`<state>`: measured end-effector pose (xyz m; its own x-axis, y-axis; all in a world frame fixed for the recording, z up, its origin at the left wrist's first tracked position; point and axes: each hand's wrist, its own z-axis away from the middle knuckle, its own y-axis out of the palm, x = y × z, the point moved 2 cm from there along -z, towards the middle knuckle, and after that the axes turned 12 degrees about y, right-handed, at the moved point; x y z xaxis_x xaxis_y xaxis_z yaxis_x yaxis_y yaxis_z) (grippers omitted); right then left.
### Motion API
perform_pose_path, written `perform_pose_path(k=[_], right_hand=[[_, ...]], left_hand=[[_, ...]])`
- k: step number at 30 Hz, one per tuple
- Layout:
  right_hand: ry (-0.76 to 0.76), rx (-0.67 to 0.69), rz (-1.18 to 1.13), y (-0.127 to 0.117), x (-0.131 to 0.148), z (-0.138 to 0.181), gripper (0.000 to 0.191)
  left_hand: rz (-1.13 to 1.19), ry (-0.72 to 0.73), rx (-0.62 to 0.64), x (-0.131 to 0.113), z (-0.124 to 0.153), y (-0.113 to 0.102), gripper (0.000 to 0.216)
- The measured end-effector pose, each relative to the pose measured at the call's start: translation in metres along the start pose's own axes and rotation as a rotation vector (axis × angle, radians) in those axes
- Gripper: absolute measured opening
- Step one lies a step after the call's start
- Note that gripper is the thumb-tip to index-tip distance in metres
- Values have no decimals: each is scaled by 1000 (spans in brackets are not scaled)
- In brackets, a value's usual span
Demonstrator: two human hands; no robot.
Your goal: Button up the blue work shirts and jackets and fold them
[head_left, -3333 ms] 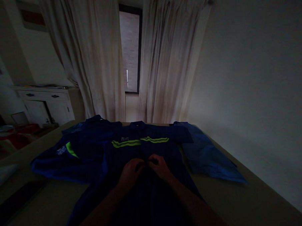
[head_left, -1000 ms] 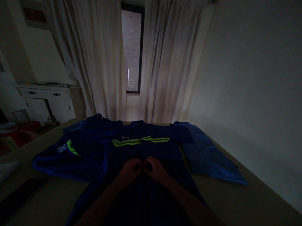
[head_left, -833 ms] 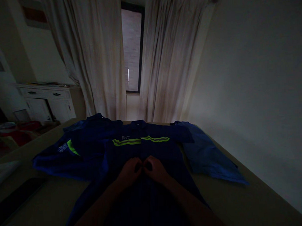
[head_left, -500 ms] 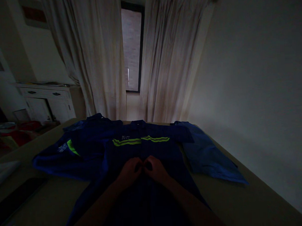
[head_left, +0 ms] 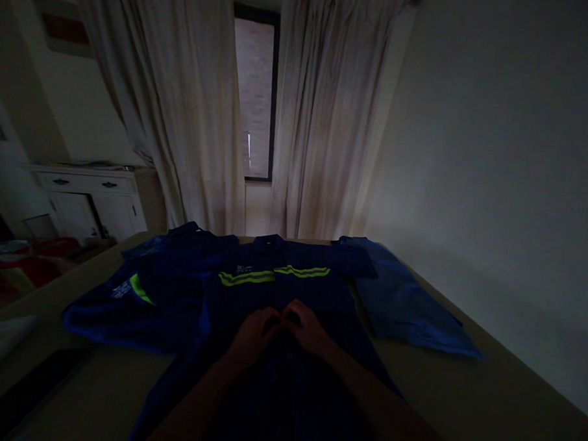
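Note:
A dark blue work shirt (head_left: 326, 290) with two yellow-green reflective stripes lies spread flat on the table (head_left: 477, 394), collar away from me. My left hand (head_left: 253, 336) and my right hand (head_left: 308, 327) meet at the shirt's front centre, just below the stripes. Both have curled fingers pinching the cloth at the front opening. The room is dim, so what sits between the fingertips is not clear.
A second blue garment (head_left: 132, 299) with a yellow-green patch lies to the left, and a lighter blue sleeve (head_left: 410, 313) spreads to the right. A dark flat object (head_left: 33, 388) lies near the left edge. Curtains (head_left: 197, 121) and a white cabinet (head_left: 88, 197) stand beyond.
Both hands have stayed at the shirt's front centre, shifting slightly up the cloth. The fingertips have changed their pinch a little. The shirt has not moved.

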<state>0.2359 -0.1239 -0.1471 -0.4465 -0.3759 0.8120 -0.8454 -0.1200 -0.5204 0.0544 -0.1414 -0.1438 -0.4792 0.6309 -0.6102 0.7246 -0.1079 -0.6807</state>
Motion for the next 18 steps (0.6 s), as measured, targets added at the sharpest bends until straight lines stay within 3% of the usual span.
perform_pose_path(k=[18], right_hand=[[30, 11, -48, -1, 2, 1, 2]], left_hand=[[31, -76, -64, -1, -4, 2, 13]])
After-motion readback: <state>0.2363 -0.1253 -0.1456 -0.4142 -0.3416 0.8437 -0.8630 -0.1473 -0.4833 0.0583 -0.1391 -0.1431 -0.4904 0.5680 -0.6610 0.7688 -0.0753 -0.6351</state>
